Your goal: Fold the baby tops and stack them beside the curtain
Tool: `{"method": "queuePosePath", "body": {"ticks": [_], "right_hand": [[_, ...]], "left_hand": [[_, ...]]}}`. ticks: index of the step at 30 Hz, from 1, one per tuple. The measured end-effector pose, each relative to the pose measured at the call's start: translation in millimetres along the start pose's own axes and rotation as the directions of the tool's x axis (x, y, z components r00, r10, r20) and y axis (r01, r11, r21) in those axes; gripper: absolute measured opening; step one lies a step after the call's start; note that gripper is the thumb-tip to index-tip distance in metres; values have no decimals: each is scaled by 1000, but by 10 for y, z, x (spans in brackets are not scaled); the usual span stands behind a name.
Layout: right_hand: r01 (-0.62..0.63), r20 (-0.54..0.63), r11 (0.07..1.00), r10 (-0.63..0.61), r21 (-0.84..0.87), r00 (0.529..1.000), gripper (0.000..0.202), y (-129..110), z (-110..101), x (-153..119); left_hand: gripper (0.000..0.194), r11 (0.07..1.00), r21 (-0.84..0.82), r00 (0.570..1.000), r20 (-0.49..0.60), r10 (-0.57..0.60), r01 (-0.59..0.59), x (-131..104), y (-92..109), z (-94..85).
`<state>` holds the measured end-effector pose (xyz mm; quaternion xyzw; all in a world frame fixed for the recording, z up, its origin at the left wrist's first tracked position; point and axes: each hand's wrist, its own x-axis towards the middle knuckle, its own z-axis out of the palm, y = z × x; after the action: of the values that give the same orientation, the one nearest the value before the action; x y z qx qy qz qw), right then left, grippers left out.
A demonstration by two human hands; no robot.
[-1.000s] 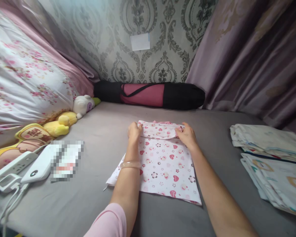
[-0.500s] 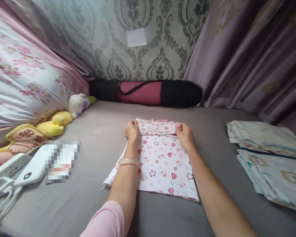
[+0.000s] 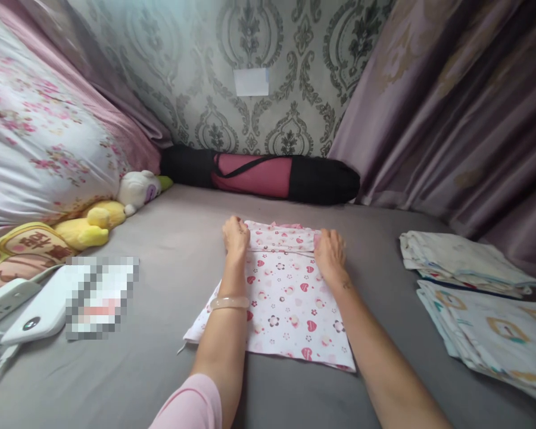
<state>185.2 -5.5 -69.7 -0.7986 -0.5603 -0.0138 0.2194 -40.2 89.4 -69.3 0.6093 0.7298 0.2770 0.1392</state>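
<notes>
A small white cloth garment (image 3: 290, 304) with red hearts, flowers and pink trim lies flat on the grey sheet. Its far end is folded over into a band across the top. My left hand (image 3: 236, 237), with a pale bangle (image 3: 229, 302) on the wrist, is closed at the band's left end. At the right end, my right hand (image 3: 331, 253) is closed over the pink-trimmed corner, back of the hand upward. Most of the fingertips of both hands are hidden from view.
Folded patterned cloths (image 3: 469, 262) are stacked at the right. A black and pink long bag (image 3: 254, 174) lies along the wall. Plush toys (image 3: 136, 189), a white power bank (image 3: 44, 310), a power strip (image 3: 4, 304) and cables are at the left.
My right hand has turned over the band's corner, with its back now more upward. My left hand has shifted slightly outward at its end. The camera view has moved slightly.
</notes>
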Motion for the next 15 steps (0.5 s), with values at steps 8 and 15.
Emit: {"method": "queuePosePath", "body": {"ticks": [8,15], "right_hand": [[419,327,907,-408,41,852,59,-912,404,-37],[419,435,908,-388,27,813,70,-960,578,-99]], "left_hand": [[36,946,15,930,192,315,-323,-117,136,193],[41,937,33,908,263,327,-348,-153,83,353]]}}
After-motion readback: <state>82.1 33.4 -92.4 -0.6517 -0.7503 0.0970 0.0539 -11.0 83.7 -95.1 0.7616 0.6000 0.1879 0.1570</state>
